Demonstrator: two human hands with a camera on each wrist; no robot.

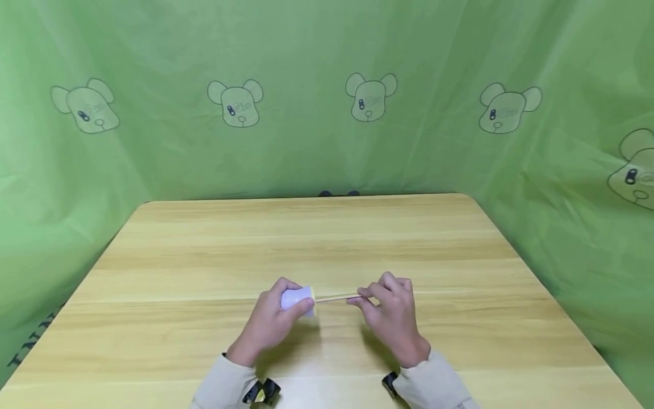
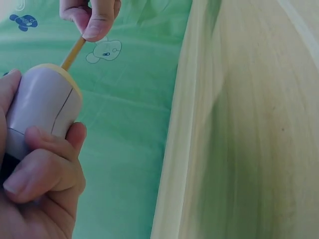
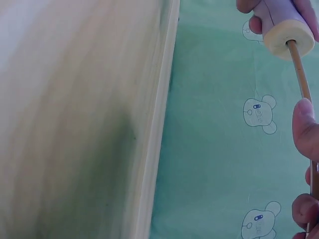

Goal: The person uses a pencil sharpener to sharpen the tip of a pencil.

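Editor: From your remote post, what does the left hand (image 1: 271,315) have?

Operator: Through the head camera I see it gripping a lilac cylinder (image 1: 295,297), held over the near middle of the bench (image 1: 327,244). The thumb lies along the near side; from the left wrist I see fingers curled closely round the body, the pale yellow end cap (image 3: 277,42) facing the other hand.

Editor: And the right hand (image 1: 393,312)?

Operator: Pinching a slim wooden stick (image 1: 334,298) between thumb and forefinger, parted only by the stick's own thickness; the remaining fingers are bent. From the right wrist I see the stick run into a round hole in the cap. How far it reaches inside, I cannot tell.

Editor: The setting?

Operator: Both hands are above the wood-grain bench, shadows falling on it beneath them, pale sleeves (image 1: 227,383) at the wrists. Behind hangs a green cloth (image 1: 306,159) printed with bear-head outlines (image 1: 375,105)
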